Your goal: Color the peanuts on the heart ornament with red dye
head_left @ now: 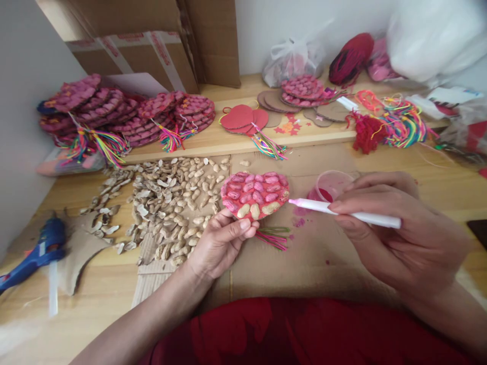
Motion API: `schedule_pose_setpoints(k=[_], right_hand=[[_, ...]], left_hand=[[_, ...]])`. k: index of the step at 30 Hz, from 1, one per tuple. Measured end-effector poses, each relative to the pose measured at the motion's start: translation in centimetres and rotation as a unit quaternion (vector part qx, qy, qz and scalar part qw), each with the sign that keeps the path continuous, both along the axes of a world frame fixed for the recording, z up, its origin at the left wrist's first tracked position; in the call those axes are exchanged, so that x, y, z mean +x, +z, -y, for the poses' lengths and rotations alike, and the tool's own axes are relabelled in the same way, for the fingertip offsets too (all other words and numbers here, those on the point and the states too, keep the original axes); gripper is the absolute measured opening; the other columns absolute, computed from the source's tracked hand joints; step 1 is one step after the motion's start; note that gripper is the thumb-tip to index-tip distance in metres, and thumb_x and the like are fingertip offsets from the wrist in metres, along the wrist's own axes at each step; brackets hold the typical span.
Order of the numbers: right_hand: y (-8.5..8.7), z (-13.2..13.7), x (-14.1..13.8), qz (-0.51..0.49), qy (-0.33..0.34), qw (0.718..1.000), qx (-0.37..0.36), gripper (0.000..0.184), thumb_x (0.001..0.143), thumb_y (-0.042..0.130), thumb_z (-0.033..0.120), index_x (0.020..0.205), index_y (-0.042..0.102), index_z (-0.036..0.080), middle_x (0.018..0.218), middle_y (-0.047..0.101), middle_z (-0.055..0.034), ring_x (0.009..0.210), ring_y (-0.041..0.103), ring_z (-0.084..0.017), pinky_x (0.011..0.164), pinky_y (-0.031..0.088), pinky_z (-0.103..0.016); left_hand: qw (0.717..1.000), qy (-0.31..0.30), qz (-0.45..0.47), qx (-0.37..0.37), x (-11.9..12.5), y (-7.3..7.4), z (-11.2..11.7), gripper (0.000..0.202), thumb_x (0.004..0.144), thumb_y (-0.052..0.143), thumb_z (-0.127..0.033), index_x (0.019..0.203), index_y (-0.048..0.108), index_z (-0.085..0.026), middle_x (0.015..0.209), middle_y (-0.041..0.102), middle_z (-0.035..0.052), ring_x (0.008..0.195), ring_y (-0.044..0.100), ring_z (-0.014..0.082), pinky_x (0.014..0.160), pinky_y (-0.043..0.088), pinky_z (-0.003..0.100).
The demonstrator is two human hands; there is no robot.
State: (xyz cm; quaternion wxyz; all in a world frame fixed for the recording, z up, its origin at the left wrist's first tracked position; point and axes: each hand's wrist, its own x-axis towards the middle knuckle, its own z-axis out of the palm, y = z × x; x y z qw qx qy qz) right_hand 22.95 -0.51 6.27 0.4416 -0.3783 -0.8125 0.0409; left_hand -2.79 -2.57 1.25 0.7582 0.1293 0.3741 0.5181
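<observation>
the right hand (395, 228) hides the rear of the white brush (342, 211) it pinches; the left hand (220, 243), mid-frame, grips the peanut heart (254, 195). paint cup (331, 185) half hidden behind; loose peanuts (171, 203) left on the bench (437, 172).

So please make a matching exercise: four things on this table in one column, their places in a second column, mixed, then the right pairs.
Things:
1. heart ornament
2. white brush
3. blue glue gun
4. paint cup

Places:
A. in the right hand
B. far left on the table
C. in the left hand
D. just behind the brush

Pairs: 1-C, 2-A, 3-B, 4-D
</observation>
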Motion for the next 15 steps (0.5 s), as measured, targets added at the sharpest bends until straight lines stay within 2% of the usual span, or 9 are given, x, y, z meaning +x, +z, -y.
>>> schedule_pose_setpoints(k=[3, 8, 12, 15], right_hand=[[-0.1, -0.15, -0.01, 0.006, 0.007, 1.0, -0.006, 0.022, 0.083, 0.073, 0.014, 0.101, 0.07, 0.025, 0.088, 0.074, 0.0, 0.094, 0.066, -0.02, 0.088, 0.053, -0.037], [-0.31, -0.22, -0.05, -0.005, -0.015, 1.0, 0.001, 0.022, 0.081, 0.075, 0.012, 0.099, 0.07, 0.023, 0.085, 0.073, 0.0001, 0.086, 0.065, -0.017, 0.091, 0.051, -0.036], [-0.33, -0.15, 0.03, -0.007, 0.01, 1.0, -0.018, 0.022, 0.08, 0.075, 0.013, 0.1, 0.071, 0.023, 0.087, 0.074, -0.0015, 0.092, 0.066, -0.02, 0.088, 0.052, -0.037], [-0.34, -0.14, 0.14, 0.0, -0.003, 1.0, -0.008, 0.023, 0.081, 0.075, 0.014, 0.101, 0.071, 0.024, 0.087, 0.074, -0.0014, 0.091, 0.066, -0.02, 0.088, 0.052, -0.037]], left_hand=[[1.0, -0.006, -0.011, 0.005, 0.04, 0.17, -0.05, 0.03, 0.06, 0.096, -0.012, 0.082, 0.076, -0.013, 0.075, 0.076, 0.0001, 0.067, 0.074, 0.0096, 0.064, 0.061, 0.011], [1.0, -0.009, -0.023, 0.007, 0.1, 0.16, -0.01, 0.03, 0.06, 0.096, -0.013, 0.082, 0.076, -0.013, 0.073, 0.075, 0.0002, 0.066, 0.073, 0.0091, 0.064, 0.061, 0.012], [1.0, -0.006, -0.02, 0.011, 0.14, 0.01, 0.04, 0.031, 0.061, 0.095, -0.012, 0.086, 0.077, -0.013, 0.076, 0.076, 0.0011, 0.068, 0.073, 0.0096, 0.063, 0.059, 0.011], [1.0, -0.01, -0.019, 0.014, 0.19, 0.03, 0.04, 0.031, 0.061, 0.096, -0.013, 0.086, 0.078, -0.013, 0.075, 0.076, 0.0006, 0.066, 0.073, 0.0093, 0.062, 0.059, 0.012]])
